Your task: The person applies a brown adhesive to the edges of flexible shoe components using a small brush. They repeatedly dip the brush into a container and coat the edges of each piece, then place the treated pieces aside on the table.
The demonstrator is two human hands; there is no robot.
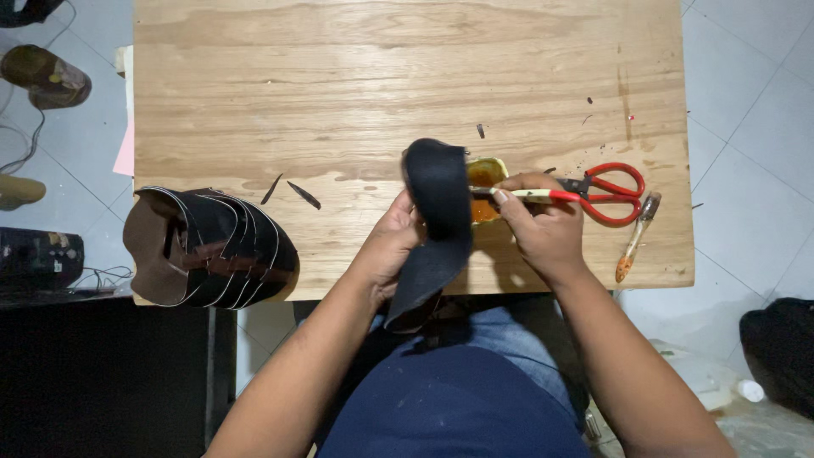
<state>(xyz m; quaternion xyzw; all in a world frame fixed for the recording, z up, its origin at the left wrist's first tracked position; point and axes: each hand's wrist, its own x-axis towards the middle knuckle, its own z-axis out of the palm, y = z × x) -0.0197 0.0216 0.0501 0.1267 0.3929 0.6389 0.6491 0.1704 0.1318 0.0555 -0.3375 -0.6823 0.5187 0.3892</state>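
My left hand [392,240] holds a black curved piece of leather [437,212] upright over the near edge of the wooden table [339,93]. My right hand [543,225] grips a thin brush with a red and pale handle [534,195], its tip toward the leather. Behind the leather sits a small open tin of orange-yellow glue [486,175], partly hidden.
Red-handled scissors [610,193] lie right of my right hand, with a glue-stained brush [636,237] beside them. A stack of black cut leather pieces [208,246] rests at the table's near left corner. Dark scraps [303,194] lie on the table. Shoes [47,76] stand on the floor at left.
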